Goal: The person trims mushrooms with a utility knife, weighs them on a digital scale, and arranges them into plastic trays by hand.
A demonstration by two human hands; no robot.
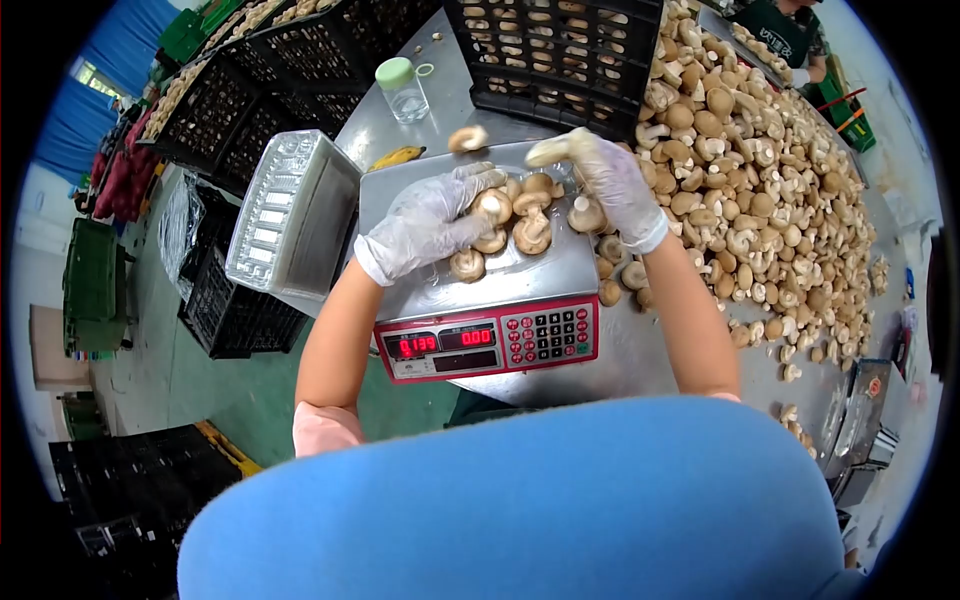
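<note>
Landmark: we take the red-framed electronic scale with a silver metal pan (480,300), its display lit with red digits.

On the scale: we count a small cluster of brown-capped, pale-stemmed mushrooms (532,232), gathered near the middle of the pan, clear glossy plastic showing around them.

Left hand (430,222), in a thin whitish glove: over the left part of the scale's pan, fingers parted and extended against the cluster's left side.

Right hand (612,185), in a similar glove: above the scale's right edge, beside a round-capped mushroom (587,214). Its fingers point leftward; we cannot tell whether they pinch anything.

Beyond the scale: one blurred tan mushroom (467,139) by the pan's far edge; a yellow, curved, banana-like item (398,157); a clear bottle with a pale green lid (405,98); and a black slatted plastic crate (555,65) holding mushrooms.

Left of the scale: a stack of clear plastic trays (288,215), tilted.

Right of the scale: a broad heap of loose brown mushrooms (750,190) on a grey metal table (640,350). Past the heap, we note a person in a dark apron (775,38).
</note>
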